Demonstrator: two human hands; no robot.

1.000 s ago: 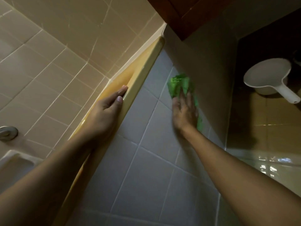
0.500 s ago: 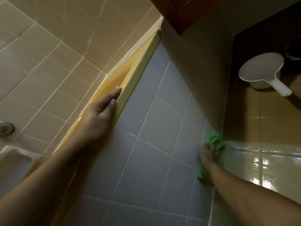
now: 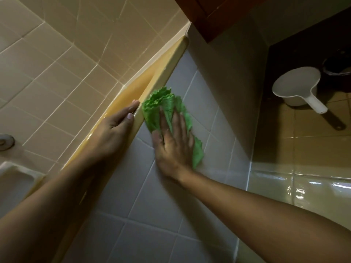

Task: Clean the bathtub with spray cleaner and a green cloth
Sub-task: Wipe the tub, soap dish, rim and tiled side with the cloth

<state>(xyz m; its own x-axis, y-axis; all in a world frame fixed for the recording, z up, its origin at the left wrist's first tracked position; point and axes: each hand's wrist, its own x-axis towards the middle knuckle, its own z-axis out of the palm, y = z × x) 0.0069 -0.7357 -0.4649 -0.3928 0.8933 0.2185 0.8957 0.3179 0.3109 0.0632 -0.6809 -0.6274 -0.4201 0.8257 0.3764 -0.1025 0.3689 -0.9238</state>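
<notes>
Against the upper edge of the tiled side panel, just below the bathtub rim and toward its far end, the green cloth lies bunched under the right hand. That hand is laid flat, fingers straight and spread, and presses the cloth to the tiles rather than curling round it. The cloth's crinkled edge fans out past the fingertips and touches the underside of the rim, and a corner trails out below the little-finger side. The left hand rests on top of the rim just beside the cloth. Its fingers are straight and together and its thumb lies along the outer edge, so it looks to be a brace and grips nothing.

The cloth looks light, soft and limp. It will fold and ride up under a sideways push, so a broad palm over its middle should hold it better than a pinch at one edge. The glazed tiles look smooth, and if wet they are likely slick, so the cloth would slide easily. The grout lines may catch its folds.

The step in hand seems to be wiping the tub's outer face near the rim. The spray cleaner is not in view. A white dipper sits on the floor, well apart to the right
</notes>
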